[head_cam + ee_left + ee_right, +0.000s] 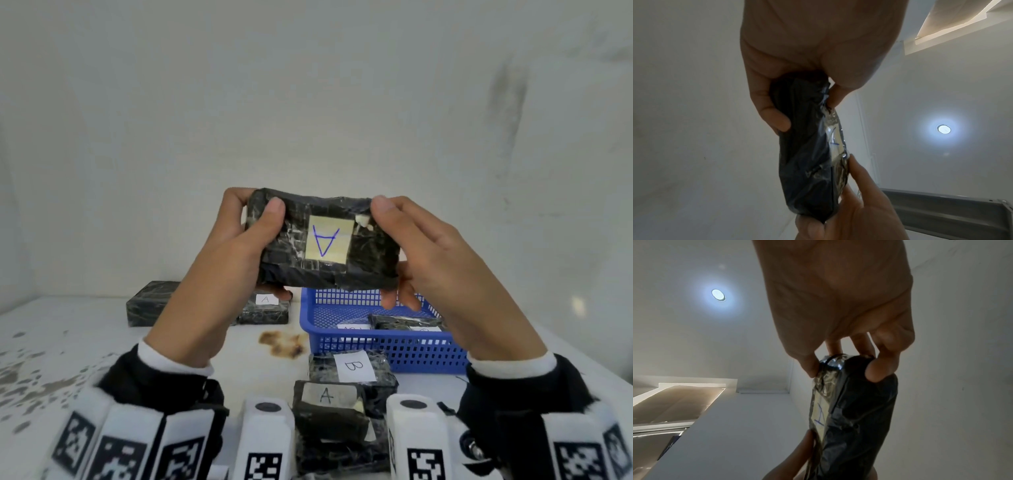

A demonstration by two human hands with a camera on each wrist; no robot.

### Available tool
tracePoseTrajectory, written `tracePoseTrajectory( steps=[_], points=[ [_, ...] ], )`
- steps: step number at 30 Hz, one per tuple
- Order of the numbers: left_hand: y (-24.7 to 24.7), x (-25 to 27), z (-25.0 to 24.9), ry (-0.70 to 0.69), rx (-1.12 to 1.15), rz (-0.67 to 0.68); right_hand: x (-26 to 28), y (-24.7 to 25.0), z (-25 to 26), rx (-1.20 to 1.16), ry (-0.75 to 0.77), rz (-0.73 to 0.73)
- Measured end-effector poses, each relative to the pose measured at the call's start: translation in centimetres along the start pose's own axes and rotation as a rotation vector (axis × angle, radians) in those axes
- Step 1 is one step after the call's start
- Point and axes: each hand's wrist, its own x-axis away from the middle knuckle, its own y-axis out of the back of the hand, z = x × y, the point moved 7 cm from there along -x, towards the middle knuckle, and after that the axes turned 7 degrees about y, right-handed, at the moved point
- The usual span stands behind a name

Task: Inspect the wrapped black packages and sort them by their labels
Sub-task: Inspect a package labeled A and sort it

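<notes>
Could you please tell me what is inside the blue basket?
The blue basket holds one black package with pale labels beside it; their writing is unreadable. The right hand covers its far right corner.

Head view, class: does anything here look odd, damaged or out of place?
Yes. The held package, gripped by the left hand and right hand, shows its A label upside down. A brown stain marks the table beside the blue basket.
</notes>
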Motion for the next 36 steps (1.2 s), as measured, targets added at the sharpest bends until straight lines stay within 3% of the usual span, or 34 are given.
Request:
tracePoseTrajectory(
  steps=[8, 17, 22, 30, 36],
  points=[
    [-0.2, 0.2, -0.3, -0.035, -0.038, -0.033, 0.3, -0.3, 0.5, 0.116, 0.027, -0.034],
    [0.5, -0.2, 0.4, 0.01, -0.059, -0.114, 0.0, 0.0, -0.6, 0.312, 0.025, 0.094],
    [-0.4, 0.2, 0.1, -0.05, -0.186, -0.026, 0.1, -0.7, -0.2, 0.282, 0.111, 0.167],
    [-0.7, 0.1, 0.0, -0.081, -0.142, 0.013, -0.4, -0.9, -0.7, 0.288, 0.154, 0.161],
    [-0.8, 0.3, -0.6, -0.151, -0.093, 0.059, 0.1, -0.5, 0.4, 0.063, 0.083, 0.148]
  ],
)
